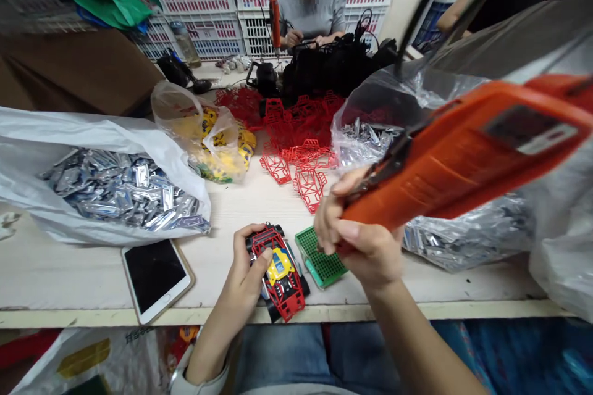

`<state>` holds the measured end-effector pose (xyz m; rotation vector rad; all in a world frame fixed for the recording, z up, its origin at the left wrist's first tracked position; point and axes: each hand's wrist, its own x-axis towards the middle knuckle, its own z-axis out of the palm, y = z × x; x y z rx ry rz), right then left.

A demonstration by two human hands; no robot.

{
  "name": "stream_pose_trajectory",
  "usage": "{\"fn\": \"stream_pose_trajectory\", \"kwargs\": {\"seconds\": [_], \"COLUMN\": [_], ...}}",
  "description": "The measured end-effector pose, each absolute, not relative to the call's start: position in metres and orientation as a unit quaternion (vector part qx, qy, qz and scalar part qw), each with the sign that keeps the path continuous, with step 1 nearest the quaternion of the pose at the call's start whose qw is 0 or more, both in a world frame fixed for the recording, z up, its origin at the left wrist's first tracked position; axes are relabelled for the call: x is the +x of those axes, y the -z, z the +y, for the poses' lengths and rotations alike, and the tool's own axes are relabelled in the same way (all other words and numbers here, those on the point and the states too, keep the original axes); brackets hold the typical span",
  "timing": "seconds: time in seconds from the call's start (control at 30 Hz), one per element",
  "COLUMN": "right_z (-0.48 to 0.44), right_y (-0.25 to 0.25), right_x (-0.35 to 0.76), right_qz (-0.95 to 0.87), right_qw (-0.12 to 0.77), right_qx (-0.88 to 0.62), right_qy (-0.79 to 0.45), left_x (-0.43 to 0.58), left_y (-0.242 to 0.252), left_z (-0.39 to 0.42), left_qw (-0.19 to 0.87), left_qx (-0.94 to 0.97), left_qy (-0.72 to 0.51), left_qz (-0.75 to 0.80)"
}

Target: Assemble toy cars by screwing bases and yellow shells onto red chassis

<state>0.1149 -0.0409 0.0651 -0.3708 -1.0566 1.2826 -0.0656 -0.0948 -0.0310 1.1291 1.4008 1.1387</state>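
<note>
My left hand (250, 265) grips a toy car (279, 265) with a red cage frame, a yellow-and-blue body piece and black wheels, at the table's front edge. In my right hand (364, 241) is an orange electric screwdriver (445, 154), held aslant with its thick body toward the upper right. Its tip is hidden behind my fingers. Just beneath that hand lies a green perforated tray (319, 256), partly covered by it; whether they touch I cannot tell. Past the tray are loose red cage frames (309, 188).
A white bag of silvery parts (125, 191) and a phone (160, 278) lie left. Behind them sits a bag of yellow pieces (222, 145). Clear bags of silvery parts (472, 228) stand right. Across the table a person (319, 6) works beside black parts (328, 65) and a hanging orange screwdriver (275, 21).
</note>
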Motion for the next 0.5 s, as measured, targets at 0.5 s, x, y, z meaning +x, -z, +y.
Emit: {"fn": "stream_pose_trajectory", "kwargs": {"seconds": [0.5], "right_z": [-0.056], "right_y": [-0.022], "right_x": [0.128], "right_qz": [-0.451], "right_qw": [0.651], "right_qx": [-0.202], "right_qy": [-0.577], "left_x": [-0.063], "left_y": [0.028], "left_z": [-0.096], "left_qw": [0.484], "left_qx": [0.439], "left_qy": [-0.475], "left_qz": [0.589]}}
